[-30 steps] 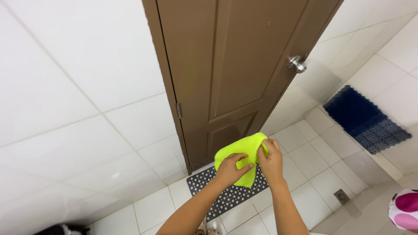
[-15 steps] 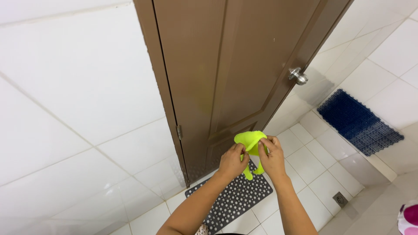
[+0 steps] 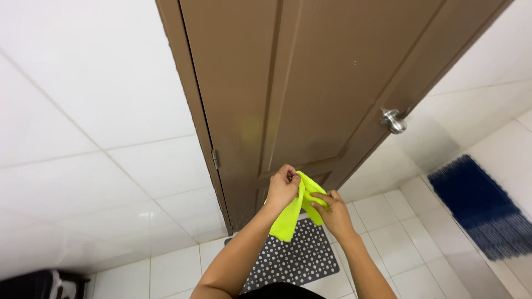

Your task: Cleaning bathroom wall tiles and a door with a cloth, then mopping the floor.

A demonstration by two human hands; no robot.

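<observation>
While both hands are up in front of the brown door [image 3: 310, 83], the left hand [image 3: 282, 188] and right hand [image 3: 331, 210] each pinch the bright yellow-green cloth [image 3: 291, 216], which is bunched between them and hanging down. Below the door there's a dark dotted mat [image 3: 299, 257] on the white tiled floor [image 3: 388, 221]. The door's silver knob [image 3: 392, 120] is off to the right of the hands, and a blue mat [image 3: 482, 207] lies further right.

Both forearms are bare to the elbow, no sleeves, with dark clothing [image 3: 280, 290] at the frame's bottom.
</observation>
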